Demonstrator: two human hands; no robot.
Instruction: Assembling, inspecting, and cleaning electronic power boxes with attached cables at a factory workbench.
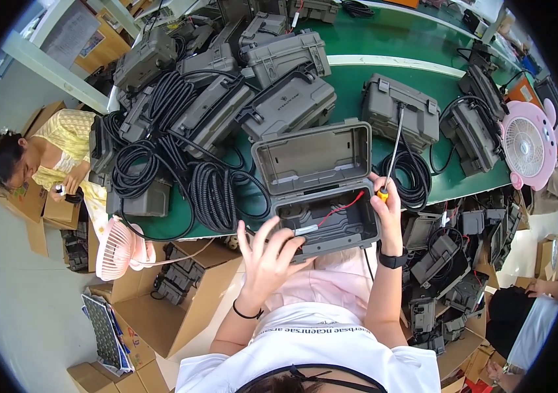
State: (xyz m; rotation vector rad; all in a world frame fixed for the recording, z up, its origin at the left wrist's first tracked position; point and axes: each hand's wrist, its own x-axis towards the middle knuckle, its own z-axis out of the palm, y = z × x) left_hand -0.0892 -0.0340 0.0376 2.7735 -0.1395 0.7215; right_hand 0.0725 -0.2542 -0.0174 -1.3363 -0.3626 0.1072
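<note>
An open grey plastic case (311, 152) is at the table's front edge, its lid tipped back and its hollow facing me. Inside it lies a red wire (341, 209) leading to a whitish connector (306, 230). My left hand (271, 252) grips the case's near-left wall, some fingers curled over the rim near the connector, the others spread. Held in my right hand (385, 206) is a screwdriver (393, 147) with a yellow-and-black handle, its shaft pointing up and away. That hand is beside the case's right wall; whether it also touches the wall I cannot tell.
Closed grey cases (288, 105) and coiled black cables (212, 196) crowd the green table (351, 85). A pink fan (529, 147) stands right, another fan (118, 249) left. Cardboard boxes (167, 308) and a bin of cases (439, 262) flank me. One person (62, 150) sits left, another right.
</note>
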